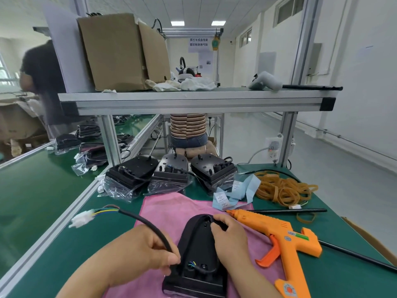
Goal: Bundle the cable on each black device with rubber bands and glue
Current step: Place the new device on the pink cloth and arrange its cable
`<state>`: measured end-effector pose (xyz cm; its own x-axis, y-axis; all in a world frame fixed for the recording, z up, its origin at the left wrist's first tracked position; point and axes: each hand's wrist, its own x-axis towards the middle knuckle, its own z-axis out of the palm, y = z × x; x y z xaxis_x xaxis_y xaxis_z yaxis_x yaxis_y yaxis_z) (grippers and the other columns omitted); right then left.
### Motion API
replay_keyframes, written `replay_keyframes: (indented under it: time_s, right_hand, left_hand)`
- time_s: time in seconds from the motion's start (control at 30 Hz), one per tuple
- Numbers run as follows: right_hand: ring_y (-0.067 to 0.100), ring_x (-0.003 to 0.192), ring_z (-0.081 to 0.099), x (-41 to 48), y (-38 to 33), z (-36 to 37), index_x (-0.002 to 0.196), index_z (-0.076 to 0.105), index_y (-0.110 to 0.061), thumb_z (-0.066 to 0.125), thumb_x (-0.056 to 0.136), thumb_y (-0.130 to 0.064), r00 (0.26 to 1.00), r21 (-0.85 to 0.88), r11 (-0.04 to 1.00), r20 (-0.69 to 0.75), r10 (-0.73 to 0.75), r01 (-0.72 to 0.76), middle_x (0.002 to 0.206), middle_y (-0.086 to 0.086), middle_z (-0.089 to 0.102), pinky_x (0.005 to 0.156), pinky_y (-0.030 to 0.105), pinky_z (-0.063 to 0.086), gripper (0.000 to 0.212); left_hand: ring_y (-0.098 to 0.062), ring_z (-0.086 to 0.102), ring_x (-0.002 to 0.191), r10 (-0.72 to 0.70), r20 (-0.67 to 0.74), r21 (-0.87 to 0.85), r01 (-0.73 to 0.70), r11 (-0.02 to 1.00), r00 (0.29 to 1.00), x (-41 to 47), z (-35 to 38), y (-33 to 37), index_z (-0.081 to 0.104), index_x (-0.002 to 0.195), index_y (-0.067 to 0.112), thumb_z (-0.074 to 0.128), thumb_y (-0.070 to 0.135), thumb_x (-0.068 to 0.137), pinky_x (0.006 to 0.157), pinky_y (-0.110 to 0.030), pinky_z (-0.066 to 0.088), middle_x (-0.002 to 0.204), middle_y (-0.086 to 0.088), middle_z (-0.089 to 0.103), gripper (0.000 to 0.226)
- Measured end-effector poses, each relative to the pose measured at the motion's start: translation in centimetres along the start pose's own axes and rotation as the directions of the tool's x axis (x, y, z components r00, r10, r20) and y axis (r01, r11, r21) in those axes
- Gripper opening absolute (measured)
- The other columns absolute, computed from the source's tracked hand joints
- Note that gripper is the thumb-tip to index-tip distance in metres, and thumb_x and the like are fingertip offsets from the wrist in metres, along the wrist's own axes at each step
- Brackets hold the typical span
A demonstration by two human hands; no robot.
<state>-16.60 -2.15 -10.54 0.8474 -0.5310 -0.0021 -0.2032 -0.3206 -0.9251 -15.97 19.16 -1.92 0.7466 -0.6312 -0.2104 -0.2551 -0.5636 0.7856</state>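
Observation:
A black device (196,250) lies back-up on a pink cloth (171,214) in front of me. Its black cable (146,222) arcs left and ends in coloured wires and a white connector (82,218). My left hand (139,252) pinches the cable close to the device's lower left. My right hand (229,239) holds the device's right edge, fingers curled over its rim. An orange glue gun (283,244) lies on the cloth to the right. A heap of tan rubber bands (281,188) sits at the back right.
Three more black devices (169,171) in clear bags stand behind the cloth. Blue label strips (234,192) lie beside the rubber bands. A thin black rod (287,211) and the glue gun's cord cross the green mat at right. An aluminium shelf (193,100) hangs overhead.

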Motion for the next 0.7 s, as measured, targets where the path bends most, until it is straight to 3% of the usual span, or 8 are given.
replay_keyframes:
  time_s: [0.1, 0.2, 0.33, 0.4, 0.47, 0.57, 0.63, 0.7]
  right_hand:
    - [0.003, 0.092, 0.056, 0.4, 0.0, 0.3, 0.104, 0.066, -0.029, 0.061, 0.089, -0.019, 1.0, 0.022, 1.0, -0.025, 0.006, -0.005, 0.108, -0.013, 0.066, 0.074, 0.018, 0.039, 0.019]
    - [0.005, 0.09, 0.055, 0.5, -0.1, 0.5, 0.095, 0.061, -0.033, 0.061, 0.089, -0.018, 0.999, -0.013, 1.0, -0.04, -0.015, 0.015, 0.104, -0.013, 0.064, 0.077, 0.021, 0.039, 0.016]
    - [0.004, 0.088, 0.055, 0.5, -0.1, 0.6, 0.092, 0.06, -0.033, 0.061, 0.09, -0.017, 0.998, 0.004, 1.0, -0.051, -0.025, 0.025, 0.103, -0.013, 0.062, 0.075, 0.021, 0.039, 0.016]
    - [0.0, 0.085, 0.054, 0.5, -0.1, 0.6, 0.091, 0.06, -0.032, 0.061, 0.09, -0.017, 0.998, 0.01, 1.0, -0.053, -0.025, 0.025, 0.102, -0.013, 0.062, 0.07, 0.019, 0.038, 0.015]
    - [0.002, 0.087, 0.054, 0.6, -0.1, 0.5, 0.093, 0.062, -0.03, 0.061, 0.091, -0.017, 0.998, 0.007, 0.999, -0.036, -0.045, 0.045, 0.102, -0.012, 0.062, 0.072, 0.02, 0.039, 0.014]
    - [0.008, 0.097, 0.053, 0.1, -0.2, -0.5, 0.094, 0.063, -0.026, 0.063, 0.09, -0.019, 0.985, -0.125, 0.978, -0.007, -0.172, 0.17, 0.1, -0.012, 0.057, 0.085, 0.023, 0.041, 0.008]
    - [0.006, 0.092, 0.051, -0.4, -0.5, -2.3, 0.086, 0.062, -0.028, 0.065, 0.088, -0.023, 0.96, -0.285, 0.916, 0.077, -0.271, 0.281, 0.094, -0.013, 0.056, 0.083, 0.022, 0.042, 0.006]
    - [-0.002, 0.075, 0.053, -0.9, -1.3, -5.0, 0.082, 0.064, -0.029, 0.065, 0.084, -0.023, 0.931, -0.331, 0.897, 0.312, -0.188, 0.292, 0.082, -0.013, 0.061, 0.069, 0.013, 0.043, 0.007]
  left_hand:
    - [-0.005, 0.07, 0.079, -0.021, 0.043, 0.049, 0.019, 0.999, 0.999, 0.0, 0.6, 0.6, 0.075, 0.091, 0.028, 0.066, 0.033, 0.082, 0.079, -0.021, 0.052, 0.081, 0.002, 0.076, 0.013]
    - [0.0, 0.07, 0.079, -0.077, 0.045, 0.187, 0.067, 0.98, 0.996, 0.2, 1.2, 1.2, 0.073, 0.089, 0.032, 0.067, 0.034, 0.082, 0.084, -0.024, 0.052, 0.079, 0.01, 0.076, 0.009]
    - [0.004, 0.061, 0.06, -0.102, 0.013, 0.313, 0.093, 0.945, 0.995, 1.1, 2.3, 2.4, 0.068, 0.076, 0.021, 0.079, 0.034, 0.072, 0.06, -0.011, 0.043, 0.064, 0.011, 0.069, 0.017]
    - [0.001, 0.053, 0.055, -0.103, -0.013, 0.428, 0.098, 0.898, 0.995, 1.8, 3.2, 3.1, 0.067, 0.072, 0.018, 0.084, 0.033, 0.067, 0.052, -0.012, 0.04, 0.054, 0.01, 0.058, 0.023]
    - [-0.007, 0.053, 0.06, -0.067, -0.041, 0.565, 0.079, 0.822, 0.997, 2.3, 3.9, 3.6, 0.064, 0.072, 0.02, 0.085, 0.032, 0.066, 0.058, -0.022, 0.044, 0.055, 0.01, 0.052, 0.024]
    - [-0.009, 0.054, 0.066, -0.062, -0.034, 0.564, 0.07, 0.822, 0.997, 2.1, 4.1, 4.1, 0.055, 0.07, 0.027, 0.085, 0.039, 0.065, 0.069, -0.029, 0.048, 0.062, 0.013, 0.055, 0.033]
    - [-0.008, 0.054, 0.068, -0.062, -0.011, 0.563, 0.057, 0.825, 0.998, 1.8, 4.0, 4.2, 0.055, 0.078, 0.029, 0.083, 0.04, 0.069, 0.072, -0.029, 0.047, 0.066, 0.013, 0.056, 0.031]
    - [-0.009, 0.054, 0.075, -0.062, 0.006, 0.562, 0.048, 0.825, 0.998, 1.6, 3.9, 4.2, 0.059, 0.09, 0.03, 0.08, 0.04, 0.074, 0.075, -0.028, 0.046, 0.074, 0.014, 0.056, 0.028]
